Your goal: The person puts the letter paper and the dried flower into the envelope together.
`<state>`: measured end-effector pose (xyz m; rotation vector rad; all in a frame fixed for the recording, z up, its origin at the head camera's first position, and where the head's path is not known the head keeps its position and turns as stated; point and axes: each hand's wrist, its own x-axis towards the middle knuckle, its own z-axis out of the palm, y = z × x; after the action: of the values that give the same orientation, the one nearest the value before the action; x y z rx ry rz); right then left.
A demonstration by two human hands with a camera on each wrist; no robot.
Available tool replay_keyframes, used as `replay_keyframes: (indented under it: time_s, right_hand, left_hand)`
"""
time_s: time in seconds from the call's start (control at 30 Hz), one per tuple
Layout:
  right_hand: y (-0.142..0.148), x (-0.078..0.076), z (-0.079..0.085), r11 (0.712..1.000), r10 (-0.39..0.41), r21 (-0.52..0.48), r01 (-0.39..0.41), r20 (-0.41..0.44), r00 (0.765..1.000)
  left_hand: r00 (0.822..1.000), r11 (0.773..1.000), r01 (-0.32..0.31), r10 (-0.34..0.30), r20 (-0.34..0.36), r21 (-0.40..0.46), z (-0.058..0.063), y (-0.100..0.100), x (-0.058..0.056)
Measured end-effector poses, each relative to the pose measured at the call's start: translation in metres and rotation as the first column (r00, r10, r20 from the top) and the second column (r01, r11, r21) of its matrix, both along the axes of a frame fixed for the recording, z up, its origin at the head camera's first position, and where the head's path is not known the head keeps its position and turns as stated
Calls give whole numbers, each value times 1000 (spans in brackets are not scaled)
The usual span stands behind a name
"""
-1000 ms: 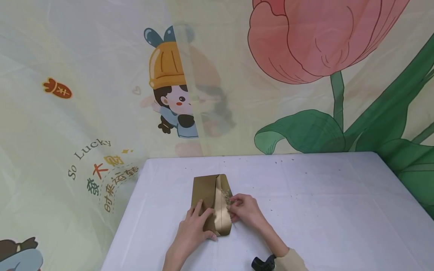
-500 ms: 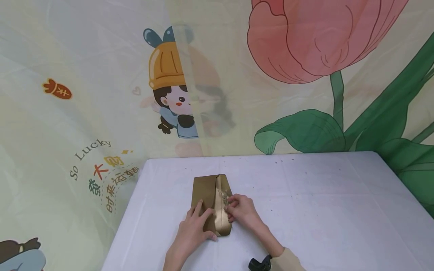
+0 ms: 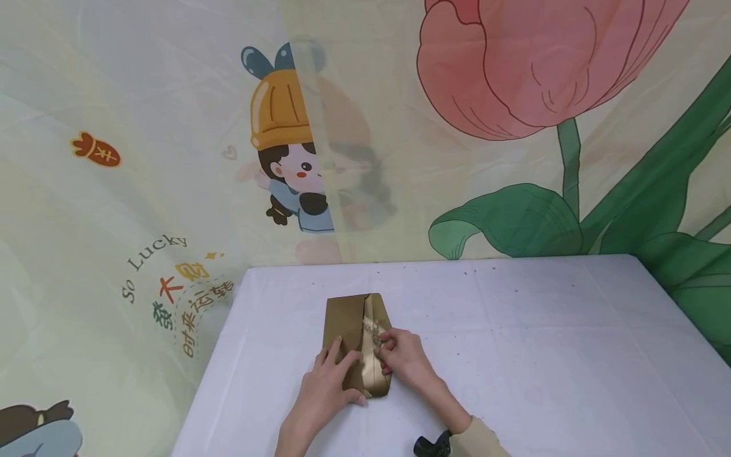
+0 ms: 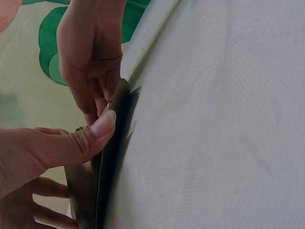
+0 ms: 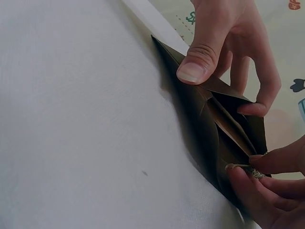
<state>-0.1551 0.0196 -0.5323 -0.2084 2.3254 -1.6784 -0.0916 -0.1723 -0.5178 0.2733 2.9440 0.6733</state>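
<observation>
A gold-brown paper envelope [image 3: 344,316] lies on the white table, its flap [image 3: 374,374] folded out to the right. My left hand [image 3: 324,386] rests on it with spread fingers, thumb at the near edge. In the right wrist view, that thumb [image 5: 193,71] presses one corner and a fingertip touches the edge of the gaping mouth. My right hand [image 3: 408,357] pinches a small sprig with a thin stem [image 5: 257,173], which looks dried, over the right side of the envelope. Most of the sprig is hidden by the fingers.
Small dark specks [image 3: 474,273] dot the white tablecloth [image 3: 542,381]. A printed cloth backdrop [image 3: 388,127] with a large pink flower hangs behind the table. A black wrist device [image 3: 432,444] sits at the right sleeve [image 3: 480,438].
My right hand has shifted a little left, from the flap's outer edge further over the envelope, with the sprig between its fingers. The left hand and the envelope have stayed put.
</observation>
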Motion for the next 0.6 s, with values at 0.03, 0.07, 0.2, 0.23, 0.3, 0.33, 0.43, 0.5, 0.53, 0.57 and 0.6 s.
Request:
replay_keyframes:
  time_s: [0.03, 0.07, 0.2, 0.23, 0.3, 0.33, 0.43, 0.5, 0.53, 0.57, 0.6]
  right_hand:
    - [-1, 0, 0, 1000, -2, 7, 2, -3, 1000]
    - [-2, 0, 0, 1000, -4, 15, 4, -8, 1000]
    - [-5, 1, 1, 999, -12, 45, 13, -17, 1000]
    - [-5, 1, 2, 999, -13, 51, 14, -20, 1000]
    - [-7, 1, 2, 998, -14, 62, 15, -24, 1000]
    - [-8, 1, 2, 998, -14, 68, 16, -28, 1000]
    - [-10, 1, 2, 997, -12, 76, 15, -40, 999]
    - [-11, 1, 2, 997, -10, 81, 13, -47, 999]
    - [-11, 1, 2, 996, -8, 83, 12, -51, 999]
    - [-12, 1, 2, 996, -6, 84, 10, -54, 999]
    - [-12, 1, 2, 996, -4, 87, 9, -58, 998]
  left_hand:
    - [1000, 1000, -1, 1, 4, 0, 0, 0, 0]
    - [1000, 1000, -2, 2, 5, 0, 0, 0, 0]
    - [1000, 1000, -2, 2, 1, -3, 1, 0, 1]
    - [1000, 1000, -3, 3, 0, -5, 1, 0, 0]
    - [1000, 1000, -4, 4, -3, -5, 2, 0, 0]
    - [1000, 1000, -4, 4, -5, -4, 2, 0, 0]
    - [1000, 1000, -2, 2, -8, -4, 2, 0, 0]
    - [1000, 1000, 1, -1, -10, -3, 2, 0, 0]
    - [1000, 1000, 2, -2, -10, -4, 2, 0, 1]
    - [1000, 1000, 3, -3, -9, -4, 2, 0, 1]
    - [1000, 1000, 4, -4, -10, -4, 2, -1, 1]
